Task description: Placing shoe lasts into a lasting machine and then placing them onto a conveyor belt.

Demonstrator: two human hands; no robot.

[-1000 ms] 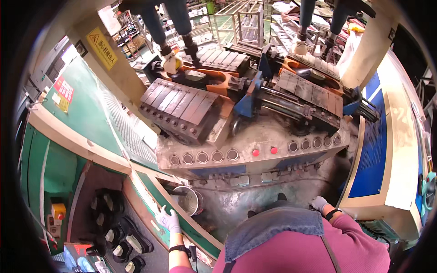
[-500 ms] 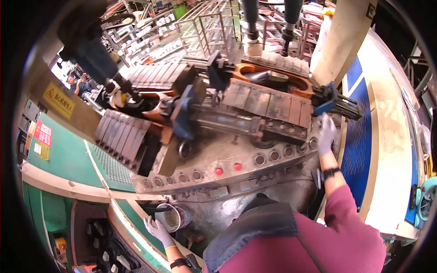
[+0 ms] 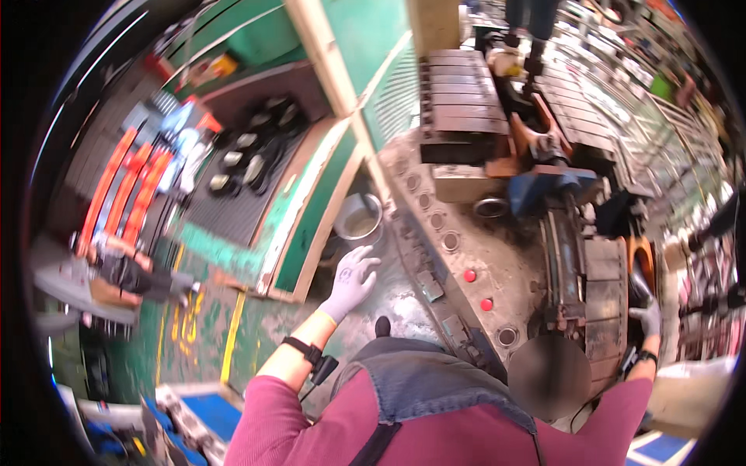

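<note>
— What is seen along the left side?

— Orange bars (image 3: 124, 194) are laid side by side on a rack, and dark round parts (image 3: 249, 151) are kept on a black mat in a recessed bay. Yellow lines (image 3: 231, 334) are painted on the green floor (image 3: 210, 256).

— And further up?

— A green panel with a pale frame (image 3: 365, 46) is set upright. A railing (image 3: 684, 124) is seen at the far right, though blurred.
</note>
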